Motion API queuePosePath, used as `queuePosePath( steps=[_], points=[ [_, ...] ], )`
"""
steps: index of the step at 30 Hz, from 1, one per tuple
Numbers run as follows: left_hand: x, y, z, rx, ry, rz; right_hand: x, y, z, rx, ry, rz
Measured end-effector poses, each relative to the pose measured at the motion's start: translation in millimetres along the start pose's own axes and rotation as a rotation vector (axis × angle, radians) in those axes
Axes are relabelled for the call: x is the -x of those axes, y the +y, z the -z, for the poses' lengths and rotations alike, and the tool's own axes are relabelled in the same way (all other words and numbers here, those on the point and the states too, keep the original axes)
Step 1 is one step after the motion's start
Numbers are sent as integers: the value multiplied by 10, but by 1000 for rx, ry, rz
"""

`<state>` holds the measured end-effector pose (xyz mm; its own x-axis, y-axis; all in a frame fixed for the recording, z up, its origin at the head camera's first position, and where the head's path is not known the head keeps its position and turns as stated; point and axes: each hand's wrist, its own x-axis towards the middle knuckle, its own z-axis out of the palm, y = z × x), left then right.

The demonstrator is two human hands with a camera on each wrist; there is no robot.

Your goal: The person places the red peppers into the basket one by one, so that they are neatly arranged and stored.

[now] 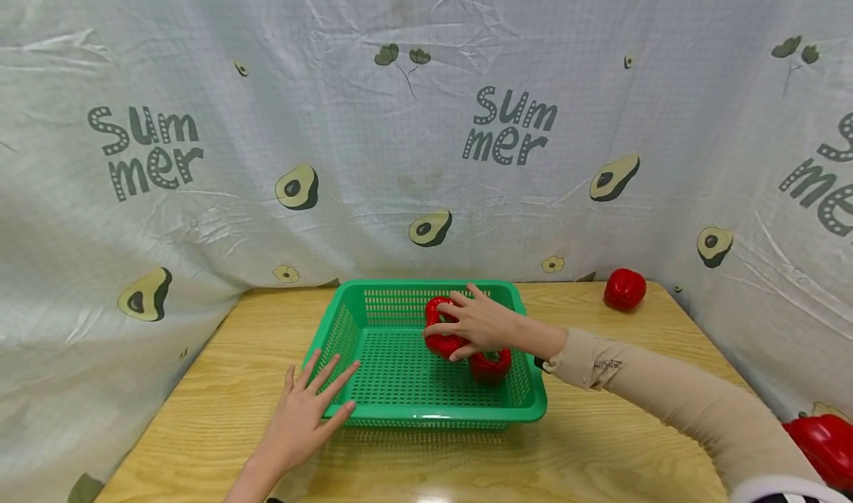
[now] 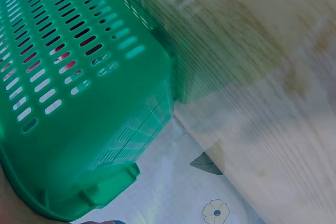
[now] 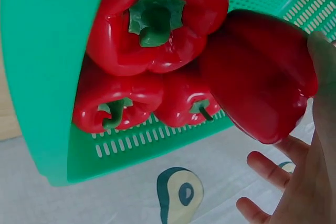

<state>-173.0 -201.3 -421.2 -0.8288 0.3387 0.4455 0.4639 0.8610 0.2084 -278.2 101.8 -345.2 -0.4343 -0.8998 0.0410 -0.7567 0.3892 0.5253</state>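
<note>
My right hand point(image 1: 480, 324) is inside the green plastic basket point(image 1: 433, 412), holding a red bell pepper point(image 3: 257, 77). In the right wrist view the thumb lies on one side of it and spread fingers on the other. Against that pepper sits a large one with a green stem point(image 3: 110, 35), and two smaller stemmed peppers point(image 3: 178, 98) lie beside them. From the head, one bell pepper point(image 1: 489, 370) shows near the basket's right side; others are hidden by the hand. My left hand point(image 1: 300, 414), fingers spread, rests at the basket's front left rim.
Another red pepper point(image 1: 625, 290) stands at the table's far right corner. A further red pepper point(image 1: 825, 444) shows at the right edge of view, partly behind the sleeve. A printed sheet point(image 1: 373, 155) hangs behind the wooden table point(image 1: 220, 384) and along its sides.
</note>
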Motion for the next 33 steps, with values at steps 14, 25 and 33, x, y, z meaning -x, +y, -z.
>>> queuePosePath(
  steps=[14,25,33],
  points=[
    [-2,-2,13,6,-31,16,-83,-42,-7,34,-64,50],
    [12,-13,9,1,-31,14,-168,-140,-76,63,-163,69],
    [14,-3,6,-1,-33,21,-192,-214,-76,74,-257,77]
  ],
)
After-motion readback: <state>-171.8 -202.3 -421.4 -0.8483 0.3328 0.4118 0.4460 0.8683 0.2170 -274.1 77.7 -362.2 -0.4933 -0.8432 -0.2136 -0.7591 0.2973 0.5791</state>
